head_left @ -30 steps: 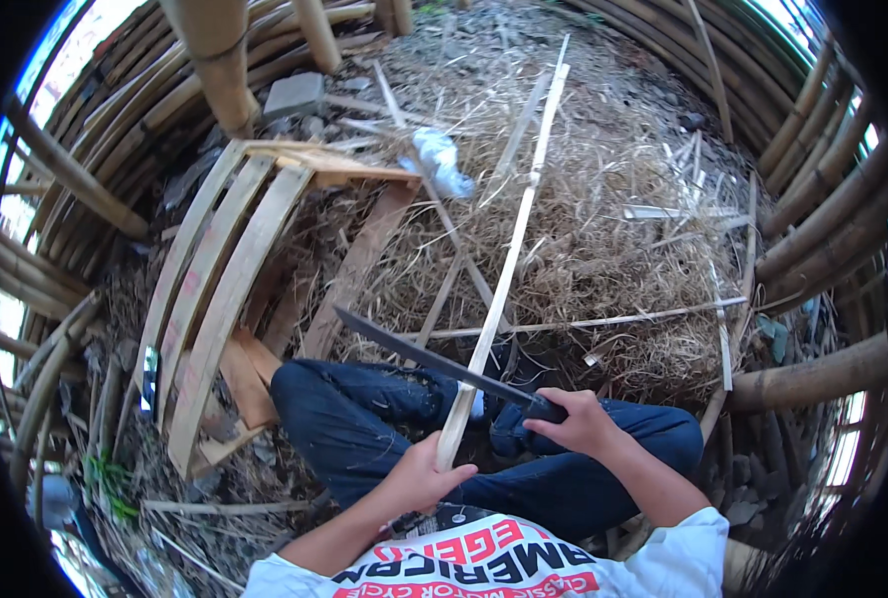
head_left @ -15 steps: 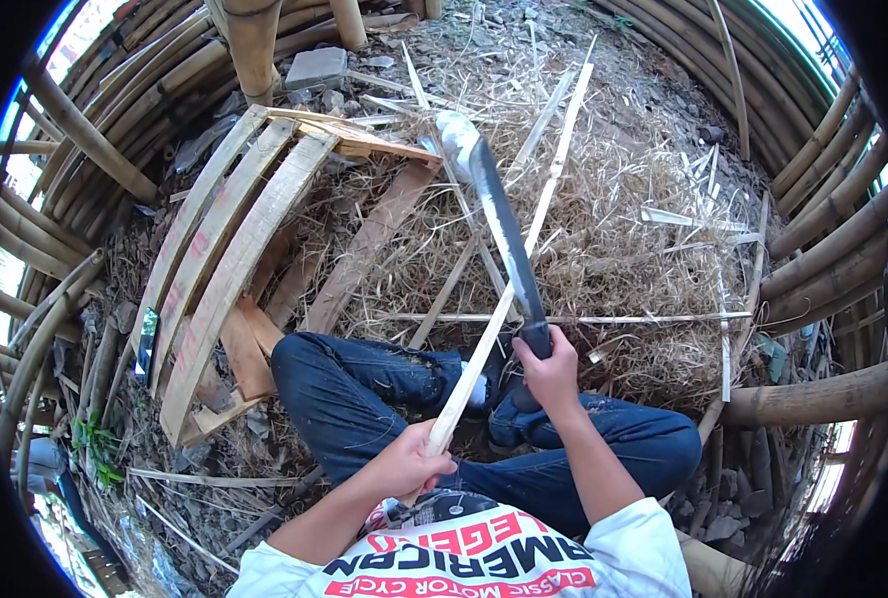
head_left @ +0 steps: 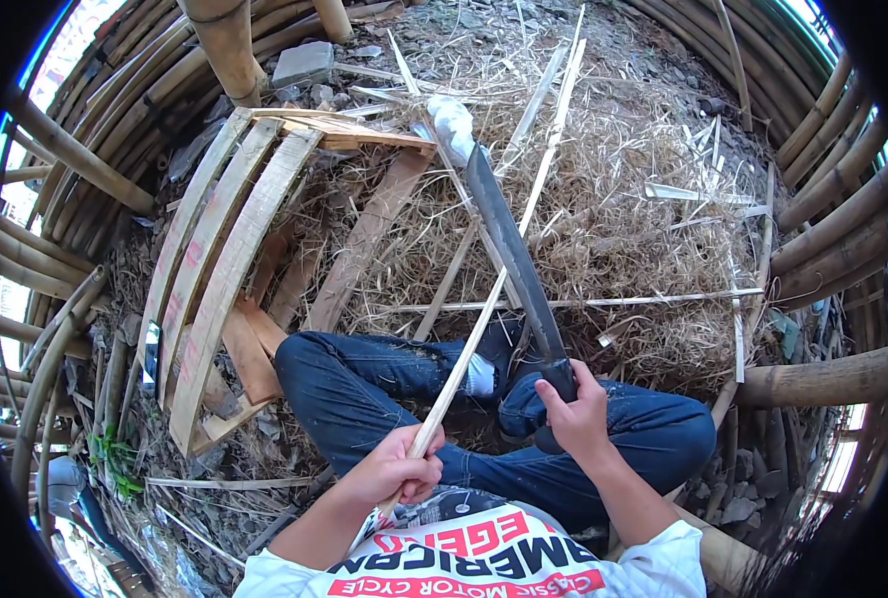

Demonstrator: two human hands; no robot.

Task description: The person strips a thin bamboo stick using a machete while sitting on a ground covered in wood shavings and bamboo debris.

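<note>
A long pale bamboo strip [head_left: 461, 365] runs from near my chest up and away to the right. My left hand [head_left: 405, 466] is closed around its near end. In my right hand [head_left: 575, 407] is the black handle of a machete [head_left: 509, 244], its dark, wide blade slanting up and to the left. The blade lies left of the strip in its far part and crosses over it lower down; whether they touch I cannot tell. Beyond the blade tip, a white crumpled thing [head_left: 451, 124] lies on the ground. My crossed legs in jeans [head_left: 364, 389] are below.
A wooden slatted crate [head_left: 245, 249] lies tipped at the left. Thin bamboo shavings [head_left: 623, 229] cover the ground ahead, with several loose strips across them. Stacked bamboo poles [head_left: 823, 389] stand at right and left. A grey block [head_left: 302, 63] sits at the back.
My right hand has drawn the machete down and slightly right, toward me. My left hand has moved a little left with the bamboo strip, whose near part now looks thinner. The view has shifted slightly.
</note>
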